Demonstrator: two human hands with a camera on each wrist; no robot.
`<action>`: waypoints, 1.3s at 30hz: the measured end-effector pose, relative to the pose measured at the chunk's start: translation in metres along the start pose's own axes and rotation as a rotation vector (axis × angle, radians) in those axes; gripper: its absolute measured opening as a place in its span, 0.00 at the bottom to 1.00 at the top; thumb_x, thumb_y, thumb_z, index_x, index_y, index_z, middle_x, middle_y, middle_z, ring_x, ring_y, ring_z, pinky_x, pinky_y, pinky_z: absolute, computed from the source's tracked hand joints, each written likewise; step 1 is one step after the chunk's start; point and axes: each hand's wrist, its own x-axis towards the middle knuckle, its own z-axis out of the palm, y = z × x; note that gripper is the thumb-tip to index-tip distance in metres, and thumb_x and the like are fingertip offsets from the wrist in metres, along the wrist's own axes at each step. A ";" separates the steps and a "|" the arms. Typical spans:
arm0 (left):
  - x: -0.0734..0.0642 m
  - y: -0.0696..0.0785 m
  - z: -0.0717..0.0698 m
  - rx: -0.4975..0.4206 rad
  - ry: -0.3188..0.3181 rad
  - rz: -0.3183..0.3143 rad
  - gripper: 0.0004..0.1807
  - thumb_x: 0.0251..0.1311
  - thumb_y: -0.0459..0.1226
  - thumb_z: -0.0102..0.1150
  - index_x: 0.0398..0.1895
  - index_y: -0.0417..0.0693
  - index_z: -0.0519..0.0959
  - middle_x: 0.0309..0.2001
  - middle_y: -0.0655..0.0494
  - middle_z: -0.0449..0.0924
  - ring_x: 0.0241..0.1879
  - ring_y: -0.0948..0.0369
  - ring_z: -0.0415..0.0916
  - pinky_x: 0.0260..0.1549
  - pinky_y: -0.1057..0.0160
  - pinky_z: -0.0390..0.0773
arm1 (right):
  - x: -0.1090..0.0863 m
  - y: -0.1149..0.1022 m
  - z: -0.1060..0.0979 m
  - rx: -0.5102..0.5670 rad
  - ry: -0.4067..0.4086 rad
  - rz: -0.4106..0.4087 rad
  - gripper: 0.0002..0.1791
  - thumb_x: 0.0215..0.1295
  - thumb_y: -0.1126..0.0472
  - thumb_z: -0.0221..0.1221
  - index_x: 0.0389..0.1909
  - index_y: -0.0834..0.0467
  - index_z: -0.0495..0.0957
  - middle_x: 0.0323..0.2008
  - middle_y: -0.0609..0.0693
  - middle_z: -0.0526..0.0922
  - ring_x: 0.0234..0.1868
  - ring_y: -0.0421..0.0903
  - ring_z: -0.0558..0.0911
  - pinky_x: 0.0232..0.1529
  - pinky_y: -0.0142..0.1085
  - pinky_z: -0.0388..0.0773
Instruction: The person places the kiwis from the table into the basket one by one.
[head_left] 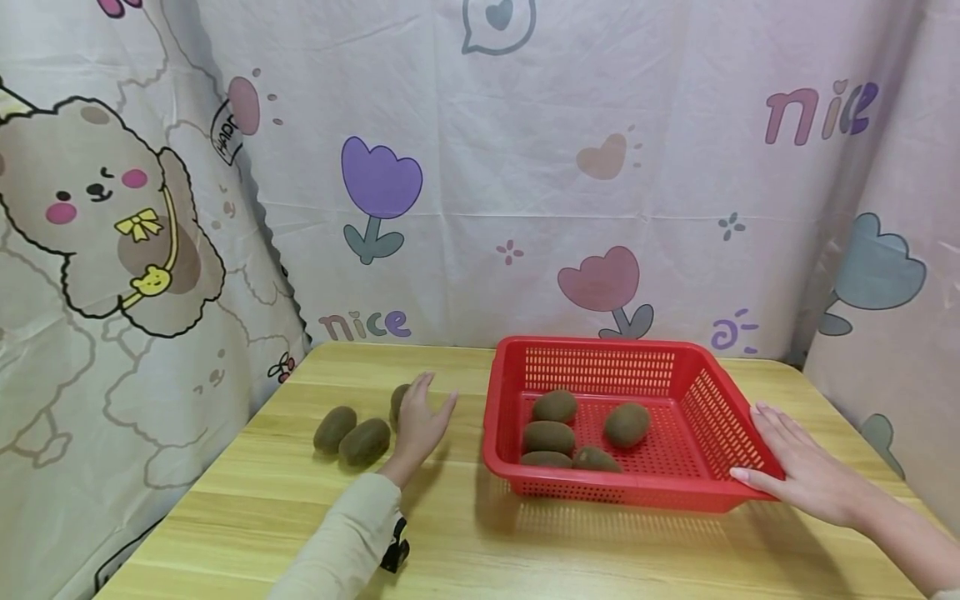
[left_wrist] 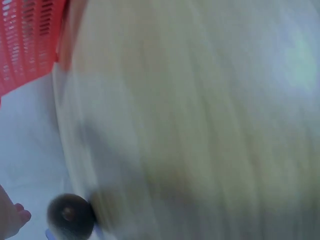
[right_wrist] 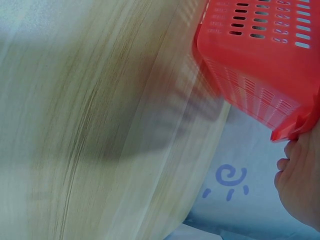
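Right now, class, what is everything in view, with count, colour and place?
Table: one, yellowish wood, across the bottom
Basket: one, red, table's right side
Kiwis in basket: five, brown, mostly left side
Loose kiwis: three, brown, table's left side
Printed cloth: count unclear, pale, behind and beside table
Dark item, unidentifiable: one, black, lower centre-left
Sleeves: two, cream, bottom centre-left, bottom right corner
Left hand: one, bare, by the farthest loose kiwi
Right hand: one, bare, on the basket's right rim

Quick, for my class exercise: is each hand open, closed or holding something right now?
Left hand: open, beside a kiwi, not gripping it.
Right hand: holding the red basket by its rim.
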 end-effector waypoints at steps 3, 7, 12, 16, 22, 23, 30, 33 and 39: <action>-0.001 -0.005 -0.001 0.003 0.000 -0.049 0.34 0.55 0.45 0.60 0.60 0.33 0.66 0.64 0.33 0.61 0.64 0.39 0.58 0.64 0.42 0.58 | 0.000 0.000 0.000 -0.002 0.003 -0.003 0.52 0.60 0.41 0.53 0.70 0.69 0.39 0.67 0.74 0.46 0.66 0.71 0.45 0.50 0.74 0.53; -0.001 -0.011 -0.002 0.006 0.011 -0.111 0.38 0.53 0.47 0.62 0.63 0.34 0.63 0.66 0.33 0.57 0.66 0.39 0.54 0.64 0.41 0.57 | 0.000 0.000 0.000 -0.002 0.005 -0.004 0.52 0.60 0.41 0.53 0.70 0.69 0.40 0.67 0.73 0.46 0.66 0.71 0.46 0.50 0.74 0.53; 0.000 -0.017 -0.001 0.032 -0.006 -0.163 0.42 0.52 0.48 0.63 0.65 0.34 0.60 0.68 0.32 0.52 0.67 0.38 0.50 0.64 0.40 0.56 | -0.001 -0.001 0.000 -0.001 0.003 -0.001 0.52 0.60 0.40 0.53 0.70 0.68 0.39 0.67 0.73 0.46 0.66 0.71 0.46 0.50 0.74 0.54; 0.000 -0.019 0.000 0.057 -0.015 -0.207 0.44 0.52 0.47 0.64 0.66 0.33 0.56 0.68 0.31 0.50 0.68 0.38 0.47 0.65 0.40 0.54 | -0.001 -0.001 0.000 -0.001 0.004 -0.001 0.52 0.60 0.40 0.53 0.71 0.68 0.38 0.68 0.73 0.46 0.66 0.71 0.46 0.50 0.74 0.54; 0.002 -0.022 0.004 0.069 -0.015 -0.290 0.47 0.53 0.45 0.64 0.68 0.31 0.50 0.69 0.30 0.45 0.69 0.38 0.43 0.67 0.42 0.50 | 0.000 -0.001 0.000 0.007 0.007 -0.005 0.52 0.60 0.41 0.54 0.70 0.69 0.39 0.67 0.73 0.46 0.66 0.71 0.46 0.50 0.74 0.53; 0.003 -0.023 0.004 0.064 -0.016 -0.309 0.47 0.53 0.45 0.63 0.68 0.31 0.49 0.69 0.30 0.45 0.69 0.38 0.42 0.67 0.43 0.50 | 0.000 -0.001 0.000 0.006 0.007 -0.005 0.52 0.60 0.41 0.54 0.70 0.69 0.39 0.67 0.73 0.46 0.66 0.71 0.46 0.50 0.74 0.53; 0.006 -0.023 0.005 0.023 0.011 -0.390 0.46 0.54 0.40 0.62 0.67 0.26 0.48 0.67 0.27 0.46 0.68 0.36 0.45 0.67 0.43 0.52 | -0.001 -0.002 0.000 -0.004 0.001 0.002 0.52 0.60 0.40 0.53 0.71 0.68 0.39 0.68 0.73 0.46 0.65 0.71 0.48 0.50 0.74 0.55; 0.008 -0.024 0.005 0.012 0.032 -0.415 0.44 0.54 0.38 0.62 0.66 0.25 0.48 0.66 0.26 0.48 0.67 0.36 0.47 0.66 0.44 0.53 | -0.001 -0.002 0.000 -0.003 0.002 0.000 0.52 0.60 0.40 0.53 0.71 0.68 0.39 0.67 0.73 0.46 0.65 0.71 0.48 0.50 0.74 0.55; 0.011 -0.026 0.007 0.020 0.010 -0.457 0.39 0.59 0.35 0.56 0.66 0.25 0.49 0.65 0.25 0.51 0.64 0.33 0.52 0.64 0.43 0.57 | -0.001 -0.001 0.000 0.001 0.004 -0.006 0.52 0.59 0.40 0.54 0.70 0.68 0.40 0.67 0.73 0.47 0.65 0.71 0.48 0.50 0.74 0.55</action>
